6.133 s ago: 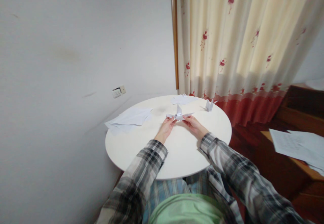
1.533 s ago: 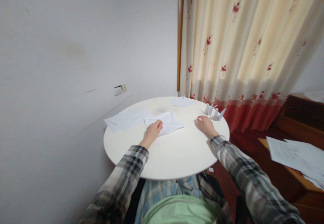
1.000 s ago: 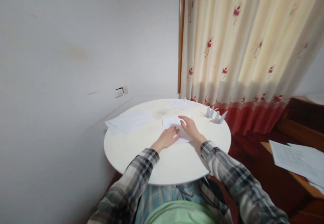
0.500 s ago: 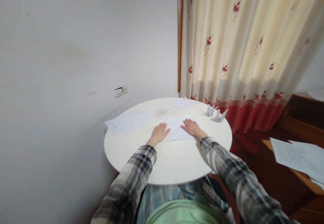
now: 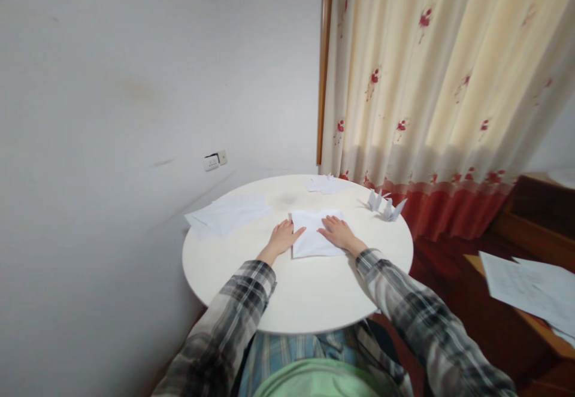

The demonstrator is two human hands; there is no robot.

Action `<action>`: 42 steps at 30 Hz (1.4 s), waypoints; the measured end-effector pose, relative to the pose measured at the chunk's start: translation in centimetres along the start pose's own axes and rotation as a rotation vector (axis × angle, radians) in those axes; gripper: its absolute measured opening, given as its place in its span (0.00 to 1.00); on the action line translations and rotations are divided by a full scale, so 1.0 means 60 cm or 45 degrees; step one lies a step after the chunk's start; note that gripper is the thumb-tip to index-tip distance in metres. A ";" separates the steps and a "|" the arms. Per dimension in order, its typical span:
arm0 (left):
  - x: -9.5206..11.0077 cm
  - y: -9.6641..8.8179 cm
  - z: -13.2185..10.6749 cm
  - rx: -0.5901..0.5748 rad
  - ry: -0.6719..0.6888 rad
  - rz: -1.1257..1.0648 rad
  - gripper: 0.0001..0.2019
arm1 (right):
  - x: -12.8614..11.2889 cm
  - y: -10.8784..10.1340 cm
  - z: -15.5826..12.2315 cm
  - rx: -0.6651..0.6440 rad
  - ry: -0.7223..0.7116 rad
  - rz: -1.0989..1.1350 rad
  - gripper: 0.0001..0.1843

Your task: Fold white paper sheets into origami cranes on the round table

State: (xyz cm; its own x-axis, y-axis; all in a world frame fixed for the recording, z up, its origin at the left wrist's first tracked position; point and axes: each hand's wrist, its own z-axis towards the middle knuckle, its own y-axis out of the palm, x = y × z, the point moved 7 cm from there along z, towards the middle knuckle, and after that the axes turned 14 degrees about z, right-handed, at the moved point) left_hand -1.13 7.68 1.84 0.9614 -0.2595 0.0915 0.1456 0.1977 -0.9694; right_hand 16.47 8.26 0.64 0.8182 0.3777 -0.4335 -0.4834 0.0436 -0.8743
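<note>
A white sheet of paper (image 5: 316,248) lies flat near the middle of the round white table (image 5: 305,301). My left hand (image 5: 282,237) rests at its left edge, palm down, thumb reaching over the paper and fingers stretched forward. On the sheet's right part lies my right hand (image 5: 338,233), its fingers extended toward the left and pressing flat. Neither hand grasps anything. Two folded paper cranes (image 5: 375,200) stand close together at the table's right rim, beyond my right hand.
Loose white sheets (image 5: 227,214) lie on the table's left side, overhanging its edge. More paper pieces (image 5: 326,184) sit at the far rim. A wall (image 5: 112,175) borders the left, a curtain (image 5: 431,115) the back. Papers (image 5: 525,283) rest on brown furniture at right.
The sheet sits slightly nearer to me and a little to the left. My left thumb reaches farther over it. Both hands stay on or beside the paper.
</note>
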 end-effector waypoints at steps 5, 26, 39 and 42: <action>-0.005 -0.007 0.005 0.054 0.050 -0.223 0.20 | -0.010 0.004 0.001 0.057 -0.014 0.059 0.28; -0.071 0.040 0.018 0.096 -0.262 -1.378 0.23 | 0.076 0.000 0.007 0.212 0.188 1.731 0.25; -0.077 0.043 0.020 -0.021 -0.142 -1.505 0.15 | 0.084 0.013 0.007 0.219 0.192 1.932 0.16; -0.088 0.055 0.021 -0.067 -0.260 -1.399 0.10 | 0.077 0.013 0.009 0.122 0.111 1.927 0.11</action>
State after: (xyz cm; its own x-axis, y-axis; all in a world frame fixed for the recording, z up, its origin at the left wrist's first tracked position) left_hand -5.43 10.90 -1.58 0.3372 -0.1078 0.9352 0.9341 -0.0852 -0.3466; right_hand 19.69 10.51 -1.93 -0.4377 0.0666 -0.8966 -0.8743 -0.2640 0.4072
